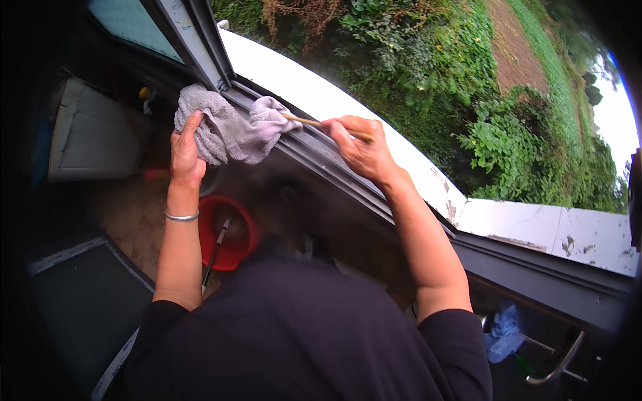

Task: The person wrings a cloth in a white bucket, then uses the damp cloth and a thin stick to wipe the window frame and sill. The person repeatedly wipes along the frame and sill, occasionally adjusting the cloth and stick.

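My left hand (186,155) grips one bunched end of a grey terry cloth (210,125), thumb on top. The cloth's other end lies over the metal window track (326,158), close to the foot of the upright sash frame (193,37). A thin wooden stick (306,120) is held in my right hand (363,145), fingers curled around it. Its far tip meets the cloth's folds, so the very end is hidden. My right hand is above the track, just inside the white outer sill (401,165).
Below my left forearm stands a red bucket (225,260) with a long-handled pole (213,258) leaning in it. A framed screen panel (85,306) lies at lower left. A blue plastic bag (504,333) is near a curved metal handle (562,366). Outside are green shrubs (416,65).
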The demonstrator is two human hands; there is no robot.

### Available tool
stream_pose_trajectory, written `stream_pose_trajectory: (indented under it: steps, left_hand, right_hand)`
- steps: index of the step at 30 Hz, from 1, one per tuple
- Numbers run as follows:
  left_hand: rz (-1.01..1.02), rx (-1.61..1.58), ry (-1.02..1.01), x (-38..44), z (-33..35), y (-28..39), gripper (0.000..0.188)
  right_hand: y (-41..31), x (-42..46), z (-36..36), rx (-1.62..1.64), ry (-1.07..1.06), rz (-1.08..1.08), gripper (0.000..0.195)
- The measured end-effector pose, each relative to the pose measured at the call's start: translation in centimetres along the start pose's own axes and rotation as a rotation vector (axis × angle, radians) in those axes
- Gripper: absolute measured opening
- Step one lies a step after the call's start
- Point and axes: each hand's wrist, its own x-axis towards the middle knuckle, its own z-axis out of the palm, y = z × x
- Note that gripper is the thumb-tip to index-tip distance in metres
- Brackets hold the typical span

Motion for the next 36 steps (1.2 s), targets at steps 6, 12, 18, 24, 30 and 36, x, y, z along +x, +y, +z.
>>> stream_pose_trajectory:
  steps: [6, 12, 18, 24, 30, 36]
  left_hand:
    - [-0.142, 0.105, -0.089, -2.1, 4.4, -0.1, 0.017]
    - [-0.409, 0.107, -0.382, -6.6, 10.1, -2.8, 0.019]
    - [-0.597, 0.036, -0.625, -10.7, 16.3, -6.4, 0.02]
    - [-0.697, -0.071, -0.891, -13.8, 20.3, -9.4, 0.027]
    - [-0.811, -0.11, -0.843, -15.9, 21.6, -11.6, 0.027]
    - [-0.729, -0.102, -0.661, -12.5, 19.8, -9.7, 0.022]
  right_hand:
    - [0.6, -9.6, -6.1, -0.082, 0.046, 0.108, 0.018]
    - [-0.2, -18.7, -10.8, -0.178, 0.178, 0.254, 0.018]
    - [-2.1, -25.8, -13.0, -0.401, 0.377, 0.324, 0.015]
    - [-3.1, -29.6, -13.9, -0.664, 0.544, 0.352, 0.011]
    - [-2.7, -28.3, -12.5, -0.857, 0.509, 0.418, 0.004]
    - [-2.3, -29.2, -13.7, -0.616, 0.481, 0.391, 0.01]
